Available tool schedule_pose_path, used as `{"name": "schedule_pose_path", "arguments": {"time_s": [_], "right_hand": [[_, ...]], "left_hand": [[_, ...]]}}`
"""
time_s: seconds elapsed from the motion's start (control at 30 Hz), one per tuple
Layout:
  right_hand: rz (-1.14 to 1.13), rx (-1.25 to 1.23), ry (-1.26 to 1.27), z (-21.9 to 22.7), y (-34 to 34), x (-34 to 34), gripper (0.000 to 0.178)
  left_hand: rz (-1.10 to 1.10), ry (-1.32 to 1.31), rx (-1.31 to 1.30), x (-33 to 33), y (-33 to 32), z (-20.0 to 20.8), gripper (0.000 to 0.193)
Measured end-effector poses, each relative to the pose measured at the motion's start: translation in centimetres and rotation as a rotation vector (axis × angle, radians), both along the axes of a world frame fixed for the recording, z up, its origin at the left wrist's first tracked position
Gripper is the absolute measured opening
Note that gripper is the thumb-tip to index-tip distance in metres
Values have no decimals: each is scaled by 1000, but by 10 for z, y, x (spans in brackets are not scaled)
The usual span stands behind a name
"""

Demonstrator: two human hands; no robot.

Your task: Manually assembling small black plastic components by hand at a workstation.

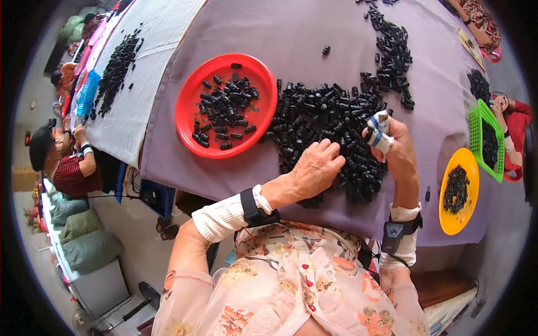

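A large heap of small black cylindrical parts (319, 109) lies on the mauve tablecloth in front of me. My left hand (315, 171) is over the heap's near side, its fingers curled and drawn together; what they hold, if anything, is hidden. Just to the right, my right hand (397, 143) hovers at the heap's right edge with bent fingers pressed together. White and blue wrapping (380, 131) covers some of its fingertips, and I cannot make out anything between them. A round red tray (188, 120) with more black parts stands left of the heap.
A yellow oval tray (471, 210) of small dark pieces sits at the right, beside a green basket (476, 134). A trail of black parts (392, 50) runs toward the far side. Other people work at the right edge and at the table (159, 39) on the left.
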State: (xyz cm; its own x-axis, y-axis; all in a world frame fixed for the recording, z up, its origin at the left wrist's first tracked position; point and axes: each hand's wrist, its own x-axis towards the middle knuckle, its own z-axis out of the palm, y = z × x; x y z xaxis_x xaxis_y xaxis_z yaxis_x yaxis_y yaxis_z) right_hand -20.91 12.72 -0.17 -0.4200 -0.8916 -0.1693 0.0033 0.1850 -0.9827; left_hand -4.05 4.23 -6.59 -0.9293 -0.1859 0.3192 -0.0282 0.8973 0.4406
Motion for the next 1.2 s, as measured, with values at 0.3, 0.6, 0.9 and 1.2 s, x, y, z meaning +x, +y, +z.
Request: {"name": "schedule_pose_path", "arguments": {"time_s": [0.3,0.6,0.9,1.2], "right_hand": [[122,-5,12,11,-34,25,6],[292,-32,83,24,-59,38,15],[270,-122,19,20,-60,42,12],[169,-167,40,10,-53,48,12]], "left_hand": [[296,235,1354,33,-47,68,13],[296,266,1241,41,-57,82,19],[227,343,1448,42,-63,80,21],[241,374,1484,40,-61,72,26]]}}
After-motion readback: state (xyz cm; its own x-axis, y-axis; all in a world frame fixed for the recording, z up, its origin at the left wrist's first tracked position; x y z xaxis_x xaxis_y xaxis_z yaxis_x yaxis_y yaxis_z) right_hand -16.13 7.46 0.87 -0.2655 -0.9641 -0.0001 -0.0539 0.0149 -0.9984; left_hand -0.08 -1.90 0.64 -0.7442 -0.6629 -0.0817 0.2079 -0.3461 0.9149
